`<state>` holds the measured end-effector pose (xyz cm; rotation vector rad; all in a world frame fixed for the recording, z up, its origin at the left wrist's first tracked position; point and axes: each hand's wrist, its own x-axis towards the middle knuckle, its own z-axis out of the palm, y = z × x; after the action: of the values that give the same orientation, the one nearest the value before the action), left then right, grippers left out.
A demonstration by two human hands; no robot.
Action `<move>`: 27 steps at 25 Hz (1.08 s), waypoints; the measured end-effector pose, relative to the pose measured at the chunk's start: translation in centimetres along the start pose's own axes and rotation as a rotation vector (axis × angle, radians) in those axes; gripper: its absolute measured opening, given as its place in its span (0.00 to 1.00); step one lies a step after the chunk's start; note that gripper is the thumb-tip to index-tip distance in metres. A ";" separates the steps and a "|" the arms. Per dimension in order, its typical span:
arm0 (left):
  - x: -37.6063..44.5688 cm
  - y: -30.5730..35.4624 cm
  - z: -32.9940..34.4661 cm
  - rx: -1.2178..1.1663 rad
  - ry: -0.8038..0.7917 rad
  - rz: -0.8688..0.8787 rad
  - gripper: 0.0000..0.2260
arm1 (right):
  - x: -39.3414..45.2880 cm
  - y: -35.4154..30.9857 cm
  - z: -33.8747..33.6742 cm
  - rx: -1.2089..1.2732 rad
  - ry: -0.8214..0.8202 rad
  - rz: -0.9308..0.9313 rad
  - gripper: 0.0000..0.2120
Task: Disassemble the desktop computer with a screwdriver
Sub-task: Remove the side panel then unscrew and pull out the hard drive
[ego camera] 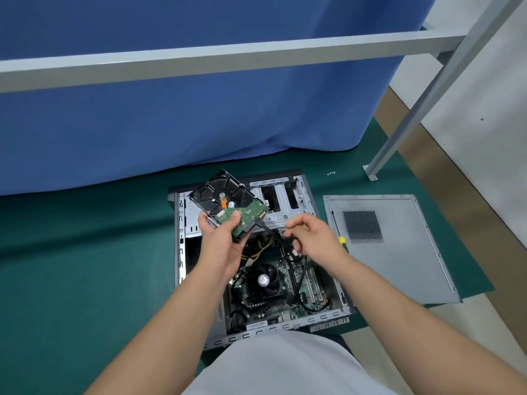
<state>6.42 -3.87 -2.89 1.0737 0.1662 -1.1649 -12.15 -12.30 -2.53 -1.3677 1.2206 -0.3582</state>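
The open desktop case [180,252] lies on its side on a green mat, motherboard and CPU fan [263,280] exposed. My left hand [219,240] grips a hard drive [225,198] above the case, circuit board side up and tilted. A black cable [271,233] runs from the drive's connector edge down to my right hand [310,238], whose fingers pinch the cable a short way from the drive. The screwdriver [336,228], with a green and yellow handle, lies on the removed side panel, partly hidden behind my right hand.
The grey side panel [399,252] lies flat to the right of the case. A few small screws [330,173] sit on the green mat [85,266] behind it. A blue curtain [199,109] hangs behind; a grey metal frame leg [370,169] stands at the right.
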 end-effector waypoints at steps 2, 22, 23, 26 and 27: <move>-0.1 -0.2 0.1 0.011 -0.005 0.017 0.41 | -0.2 -0.8 0.8 -0.139 0.030 -0.075 0.12; -1.9 -2.2 2.0 0.188 -0.026 0.057 0.33 | -0.2 -1.7 4.0 0.245 0.038 0.153 0.10; -2.0 -2.5 2.1 0.190 -0.017 0.065 0.33 | -0.2 -1.5 4.4 0.253 0.069 0.153 0.10; -1.9 -2.0 1.7 0.202 -0.050 0.061 0.30 | -0.1 -1.4 3.8 0.223 0.008 0.155 0.09; -1.9 -1.6 1.5 0.208 -0.059 0.050 0.29 | 0.0 -1.5 3.3 0.202 -0.039 0.159 0.09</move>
<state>3.69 -3.79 -1.91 1.2169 -0.0288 -1.1859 -8.89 -10.93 -2.07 -1.0935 1.2174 -0.3312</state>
